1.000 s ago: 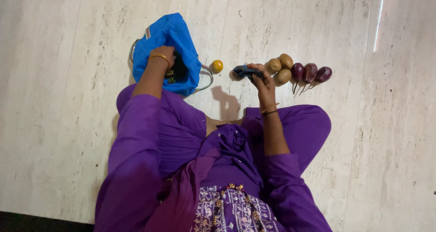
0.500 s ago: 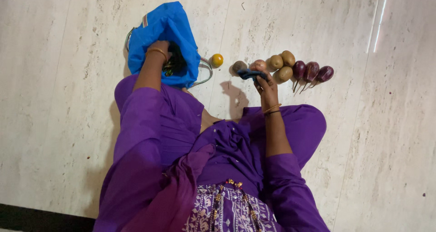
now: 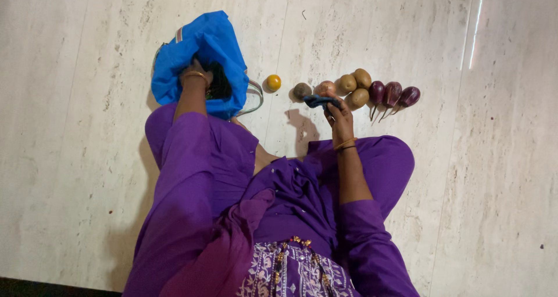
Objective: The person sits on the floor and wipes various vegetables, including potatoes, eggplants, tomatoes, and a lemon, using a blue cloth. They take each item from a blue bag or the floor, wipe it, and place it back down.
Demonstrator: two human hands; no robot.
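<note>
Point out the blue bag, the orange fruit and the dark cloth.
Blue bag (image 3: pixel 200 44): head view, on its upper fabric.
Orange fruit (image 3: pixel 273 82): head view, at its centre.
Dark cloth (image 3: pixel 318 101): head view, on the fold above the right hand's (image 3: pixel 340 118) grip.

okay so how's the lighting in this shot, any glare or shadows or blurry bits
Head view: a bright glare streak runs down the pale floor at upper right; the right hand, holding a dark cloth, casts a soft shadow to its left; the vegetables are reasonably sharp; the left hand sits dim inside the blue bag.
</note>
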